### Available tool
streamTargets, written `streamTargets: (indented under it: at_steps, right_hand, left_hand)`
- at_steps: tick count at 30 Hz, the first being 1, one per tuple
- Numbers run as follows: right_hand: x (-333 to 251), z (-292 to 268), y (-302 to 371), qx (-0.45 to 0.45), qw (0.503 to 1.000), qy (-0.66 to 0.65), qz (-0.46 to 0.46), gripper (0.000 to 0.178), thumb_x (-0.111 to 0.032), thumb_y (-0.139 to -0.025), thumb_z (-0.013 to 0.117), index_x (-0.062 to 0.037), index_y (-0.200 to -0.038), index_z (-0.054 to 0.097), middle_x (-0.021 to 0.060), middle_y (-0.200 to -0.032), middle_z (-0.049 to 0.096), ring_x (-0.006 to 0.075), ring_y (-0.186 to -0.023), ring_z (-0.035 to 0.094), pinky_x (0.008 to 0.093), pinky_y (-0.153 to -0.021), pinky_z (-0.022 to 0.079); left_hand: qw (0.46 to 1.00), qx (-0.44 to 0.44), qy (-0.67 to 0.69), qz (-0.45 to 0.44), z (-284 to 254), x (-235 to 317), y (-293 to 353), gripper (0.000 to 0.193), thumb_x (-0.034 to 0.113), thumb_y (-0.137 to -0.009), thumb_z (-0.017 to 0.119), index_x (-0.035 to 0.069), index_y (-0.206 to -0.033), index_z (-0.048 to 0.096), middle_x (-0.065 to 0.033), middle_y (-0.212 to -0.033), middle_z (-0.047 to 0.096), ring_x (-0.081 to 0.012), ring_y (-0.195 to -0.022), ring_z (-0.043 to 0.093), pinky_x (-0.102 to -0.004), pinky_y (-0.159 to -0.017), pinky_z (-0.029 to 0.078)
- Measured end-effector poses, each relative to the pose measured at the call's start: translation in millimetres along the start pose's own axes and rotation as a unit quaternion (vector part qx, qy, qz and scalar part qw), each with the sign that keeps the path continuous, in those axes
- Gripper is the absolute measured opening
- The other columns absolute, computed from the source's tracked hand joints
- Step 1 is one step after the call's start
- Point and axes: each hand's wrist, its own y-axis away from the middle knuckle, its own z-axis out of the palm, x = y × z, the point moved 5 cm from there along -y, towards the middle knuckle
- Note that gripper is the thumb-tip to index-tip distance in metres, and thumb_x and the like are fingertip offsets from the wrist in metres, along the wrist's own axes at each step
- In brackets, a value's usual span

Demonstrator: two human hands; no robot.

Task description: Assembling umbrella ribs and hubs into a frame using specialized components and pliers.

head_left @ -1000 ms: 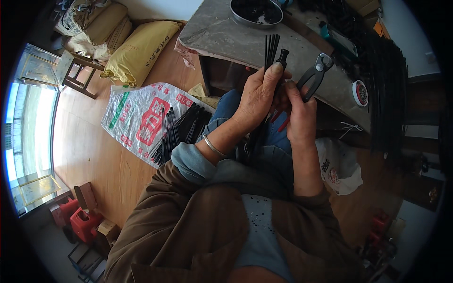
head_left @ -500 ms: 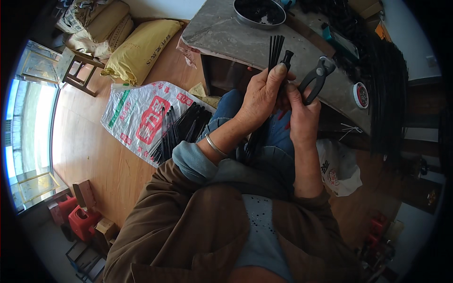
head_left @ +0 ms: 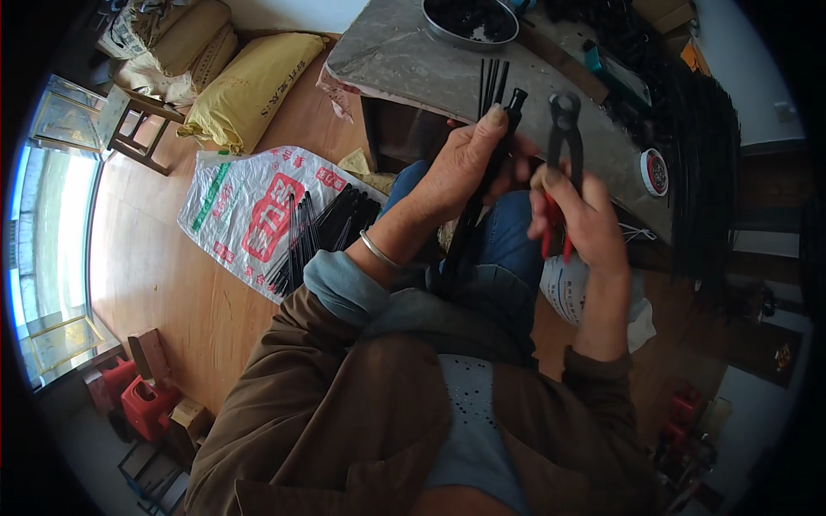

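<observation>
My left hand is closed around a bundle of thin black rods, their upper ends sticking up past the thumb. Beside them in the same grip stands a thicker black piece with a flared tip. The bundle runs down between my knees. In my right hand is a pair of end-cutting pincers with dark jaws and red handles. Its jaws point away from me, apart from the rods. More black rods lie fanned out on a flattened white sack at the left.
Ahead is a grey table bearing a metal bowl of black bits and a small round tin. Long black strands hang off its right side. A full yellow sack and a wooden stool stand at left.
My right hand has moved right and toward me with the pincers, away from my left hand. The pincers have turned more upright, showing their red handles. The left hand keeps its grip.
</observation>
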Motion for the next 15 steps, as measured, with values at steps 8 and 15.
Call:
streamTargets:
  at_steps: [8,15]
  right_hand:
    - [5.4,4.0,51.9,-0.164,0.967,-0.04,0.193,0.039,-0.016,-0.096,0.048,0.0063,-0.127,0.042,0.0173,-0.102,0.061,0.0193,-0.077,0.066,0.0296,-0.063,0.055]
    - [-8.1,-5.7,48.7,-0.176,0.959,-0.007,0.224,0.04,-0.017,-0.096,0.049,0.0065,-0.127,0.043,0.0169,-0.102,0.062,0.0203,-0.079,0.066,0.03,-0.066,0.055]
  left_hand:
    - [0.997,-0.044,-0.049,-0.035,3.1,-0.7,-1.0,0.069,0.063,-0.094,0.033,0.0,-0.091,0.061,-0.0022,-0.055,0.048,-0.0109,-0.045,0.045,-0.0246,-0.042,0.036]
    - [0.995,-0.041,-0.087,-0.034,14.4,-2.3,-0.4,0.072,0.064,-0.095,0.029,0.0,-0.088,0.061,-0.0029,-0.052,0.049,-0.0109,-0.042,0.045,-0.025,-0.042,0.036]
